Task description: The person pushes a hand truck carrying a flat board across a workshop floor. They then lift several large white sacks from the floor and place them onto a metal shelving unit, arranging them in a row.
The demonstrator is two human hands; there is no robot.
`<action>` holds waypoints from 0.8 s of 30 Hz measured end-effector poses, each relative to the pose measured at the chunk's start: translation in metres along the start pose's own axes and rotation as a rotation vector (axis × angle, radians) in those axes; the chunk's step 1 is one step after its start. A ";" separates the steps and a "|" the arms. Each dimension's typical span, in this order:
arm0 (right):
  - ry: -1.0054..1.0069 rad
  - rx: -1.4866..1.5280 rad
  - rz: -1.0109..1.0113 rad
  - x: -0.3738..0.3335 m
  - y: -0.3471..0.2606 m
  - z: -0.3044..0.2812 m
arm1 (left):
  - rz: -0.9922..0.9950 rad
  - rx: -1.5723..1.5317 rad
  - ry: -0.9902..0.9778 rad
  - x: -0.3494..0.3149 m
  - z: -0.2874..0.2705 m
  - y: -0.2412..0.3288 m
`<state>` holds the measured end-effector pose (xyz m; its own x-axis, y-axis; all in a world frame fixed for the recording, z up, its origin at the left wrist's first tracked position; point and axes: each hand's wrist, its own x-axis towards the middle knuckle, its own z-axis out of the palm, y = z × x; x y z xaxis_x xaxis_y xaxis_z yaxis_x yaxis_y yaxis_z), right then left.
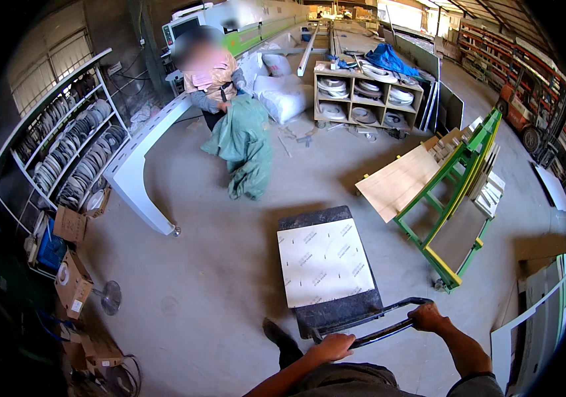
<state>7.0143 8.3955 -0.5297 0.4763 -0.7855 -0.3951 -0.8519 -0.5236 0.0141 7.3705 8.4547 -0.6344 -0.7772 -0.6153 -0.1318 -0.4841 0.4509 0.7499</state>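
Both of my hands grip the dark handle (376, 336) of a platform cart. My left hand (333, 347) is wrapped round the handle's left part, and my right hand (428, 318) is closed on its right end. Ahead of the handle lies the cart's black deck (316, 218). A white panel (326, 263) with printed marks rests flat on the deck, apart from my hands.
A person (210, 83) holding a large green sack (243, 142) stands ahead to the left, by a grey machine arm (136, 175). A green wheeled rack (452, 198) with boards is at right. Beyond stand a shelf unit (366, 99) and a forklift (528, 116). Left: a reel rack (64, 142), boxes (73, 281).
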 end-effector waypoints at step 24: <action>0.279 -0.069 0.070 0.026 0.061 -0.029 | -0.290 0.175 0.016 0.046 -0.068 0.046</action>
<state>6.9810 8.3328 -0.5124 0.4666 -0.8758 -0.1238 -0.8724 -0.4788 0.0989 7.3398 8.4033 -0.5618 -0.5912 -0.7435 -0.3126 -0.7470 0.3586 0.5598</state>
